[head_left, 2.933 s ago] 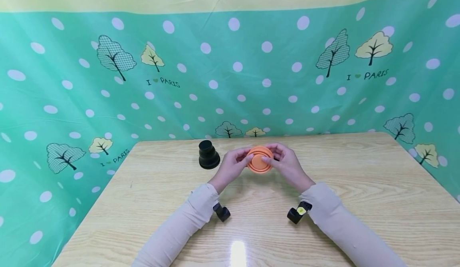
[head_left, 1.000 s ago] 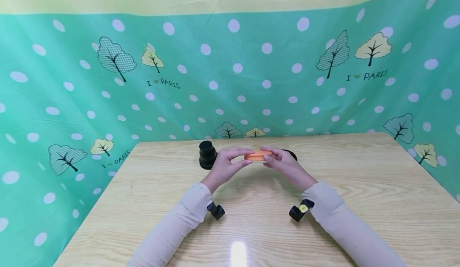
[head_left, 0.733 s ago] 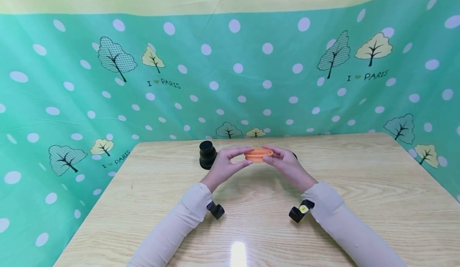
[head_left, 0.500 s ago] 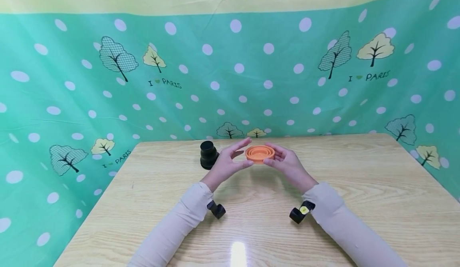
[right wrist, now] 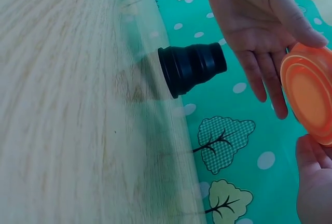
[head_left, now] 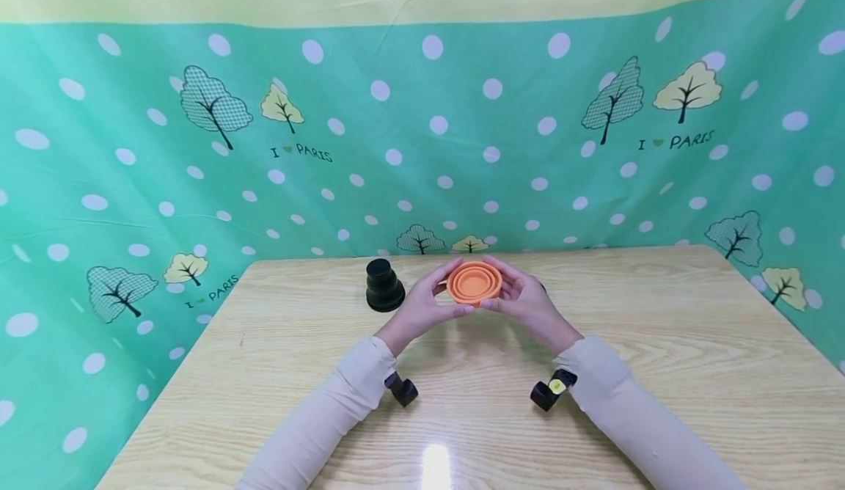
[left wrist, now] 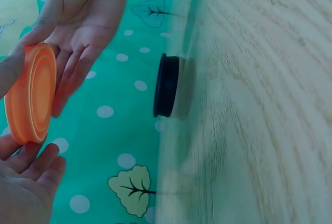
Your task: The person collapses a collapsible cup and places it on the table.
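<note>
Both hands hold an orange collapsible cup (head_left: 475,283), folded flat, above the far middle of the table. Its concentric rings tilt towards the head camera. My left hand (head_left: 422,306) has its thumb on the near rim and fingers at the far side. Opposite it, my right hand (head_left: 533,306) pinches the right edge between thumb and fingers. A black stepped cup (head_left: 383,286), extended and standing wide end down, is left of the left hand. In the left wrist view, a low black round piece (left wrist: 167,85) sits on the table; the right hand mostly hides it in the head view.
The wooden table (head_left: 277,387) ends at the back against a green dotted curtain (head_left: 356,108) printed with trees. A black camera (head_left: 401,389) is strapped to the left wrist and another camera (head_left: 546,393) to the right.
The cup was tipped edge-on, then tilted back so its ringed face shows. Half a second ago my left fingers stood off the rim; now they hold it again. The black cup stayed put.
</note>
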The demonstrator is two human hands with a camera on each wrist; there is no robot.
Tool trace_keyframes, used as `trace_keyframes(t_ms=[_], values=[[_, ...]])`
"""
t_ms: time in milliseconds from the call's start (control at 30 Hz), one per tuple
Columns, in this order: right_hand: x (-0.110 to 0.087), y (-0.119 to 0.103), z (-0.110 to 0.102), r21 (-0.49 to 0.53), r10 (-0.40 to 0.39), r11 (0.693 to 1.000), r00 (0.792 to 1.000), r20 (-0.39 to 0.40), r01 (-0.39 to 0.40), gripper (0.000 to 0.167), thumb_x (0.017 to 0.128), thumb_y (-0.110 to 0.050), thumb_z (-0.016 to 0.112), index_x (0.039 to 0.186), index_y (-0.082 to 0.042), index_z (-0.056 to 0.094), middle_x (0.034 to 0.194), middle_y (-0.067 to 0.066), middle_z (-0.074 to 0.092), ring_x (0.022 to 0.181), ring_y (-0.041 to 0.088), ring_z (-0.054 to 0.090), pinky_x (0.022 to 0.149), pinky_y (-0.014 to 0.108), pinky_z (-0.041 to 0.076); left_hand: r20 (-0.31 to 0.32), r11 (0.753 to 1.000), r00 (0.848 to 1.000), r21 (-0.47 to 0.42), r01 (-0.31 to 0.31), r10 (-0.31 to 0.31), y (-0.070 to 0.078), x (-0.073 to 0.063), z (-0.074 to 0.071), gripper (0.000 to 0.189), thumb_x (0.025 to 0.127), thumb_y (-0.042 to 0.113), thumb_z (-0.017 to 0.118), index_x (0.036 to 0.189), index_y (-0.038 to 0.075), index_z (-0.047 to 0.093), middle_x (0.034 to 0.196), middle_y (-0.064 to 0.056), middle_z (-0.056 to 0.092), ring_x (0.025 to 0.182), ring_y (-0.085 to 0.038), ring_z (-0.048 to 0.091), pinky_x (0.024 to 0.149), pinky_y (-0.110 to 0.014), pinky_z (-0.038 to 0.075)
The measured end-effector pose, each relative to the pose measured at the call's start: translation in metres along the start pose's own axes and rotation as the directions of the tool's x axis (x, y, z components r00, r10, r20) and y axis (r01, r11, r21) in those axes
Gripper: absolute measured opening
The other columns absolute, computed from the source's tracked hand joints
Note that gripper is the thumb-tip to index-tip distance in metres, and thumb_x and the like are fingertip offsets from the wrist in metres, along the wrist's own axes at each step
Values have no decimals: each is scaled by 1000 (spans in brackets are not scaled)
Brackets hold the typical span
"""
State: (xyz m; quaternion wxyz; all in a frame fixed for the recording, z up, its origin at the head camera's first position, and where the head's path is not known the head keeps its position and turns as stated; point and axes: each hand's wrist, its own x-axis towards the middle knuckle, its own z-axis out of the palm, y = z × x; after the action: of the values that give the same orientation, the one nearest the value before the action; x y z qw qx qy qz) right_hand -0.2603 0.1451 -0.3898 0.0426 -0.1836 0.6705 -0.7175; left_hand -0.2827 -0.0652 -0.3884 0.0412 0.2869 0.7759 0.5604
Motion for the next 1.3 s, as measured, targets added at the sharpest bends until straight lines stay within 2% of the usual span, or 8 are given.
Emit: trace_keyframes(t_ms=[200, 300, 433, 500, 733, 1000, 1200, 1300], values=[[0, 0, -1, 6, 8, 1000, 999, 46, -8, 83, 81, -8, 74, 148, -6, 27, 150, 12, 33, 135, 25, 34, 101, 18, 38, -49, 1000, 999, -8, 24, -24, -2, 1, 2, 81, 75, 15, 81, 144, 7, 39, 144, -4, 44, 129, -22, 44, 107, -39, 35], [0, 0, -3, -20, 8, 1000, 999, 41, -7, 74, 89, -14, 67, 149, -8, 24, 152, 8, 30, 138, 23, 30, 104, 20, 34, -82, 998, 995, -40, 58, -61, -5, 2, 4, 79, 73, 14, 82, 142, 12, 42, 144, -3, 44, 129, -21, 44, 107, -39, 35], [1, 1, -6, -82, -27, 996, 998, -54, 22, 60, 99, -29, 50, 148, -7, 26, 151, 7, 32, 138, 20, 29, 108, 24, 31, -134, 990, 984, -95, 105, -117, -9, 5, 5, 77, 72, 11, 82, 140, 14, 46, 143, -3, 45, 129, -22, 44, 106, -37, 37], [2, 2, -8, -59, -46, 997, 993, -111, 40, 58, 100, -33, 46, 147, -3, 28, 150, 11, 33, 138, 21, 30, 110, 27, 28, -153, 984, 978, -128, 124, -143, -11, 8, 6, 77, 71, 8, 82, 139, 14, 47, 142, -3, 46, 129, -22, 45, 105, -37, 38], [3, 1, -8, 93, -58, 993, 983, -176, 75, 56, 101, -28, 45, 144, 4, 30, 149, 18, 33, 138, 25, 30, 113, 35, 25, -153, 961, 962, -199, 193, -225, -19, 18, 8, 76, 74, 5, 80, 141, 11, 45, 141, -3, 47, 127, -20, 46, 103, -31, 40], [2, 2, -9, 78, -52, 995, 983, -175, 66, 56, 101, -29, 45, 143, 4, 31, 147, 18, 35, 137, 25, 32, 113, 35, 26, -163, 961, 954, -156, 227, -252, -34, 33, 18, 74, 73, -4, 76, 138, -2, 43, 138, -11, 50, 125, -23, 49, 104, -31, 39], [3, 4, -9, 50, -54, 997, 983, -175, 64, 55, 100, -29, 46, 141, 5, 33, 145, 20, 37, 135, 27, 34, 112, 37, 27, -160, 924, 915, -160, 346, -370, -45, 38, 23, 75, 70, -11, 75, 138, 0, 44, 141, -9, 47, 130, -22, 43, 107, -33, 35], [4, 5, -8, 50, -55, 997, 984, -170, 64, 53, 100, -27, 47, 141, 5, 34, 145, 22, 36, 135, 28, 34, 112, 37, 27, -152, 919, 914, -180, 350, -377, -50, 40, 21, 77, 69, -15, 73, 138, -1, 44, 142, -10, 46, 132, -23, 40, 108, -34, 34]])
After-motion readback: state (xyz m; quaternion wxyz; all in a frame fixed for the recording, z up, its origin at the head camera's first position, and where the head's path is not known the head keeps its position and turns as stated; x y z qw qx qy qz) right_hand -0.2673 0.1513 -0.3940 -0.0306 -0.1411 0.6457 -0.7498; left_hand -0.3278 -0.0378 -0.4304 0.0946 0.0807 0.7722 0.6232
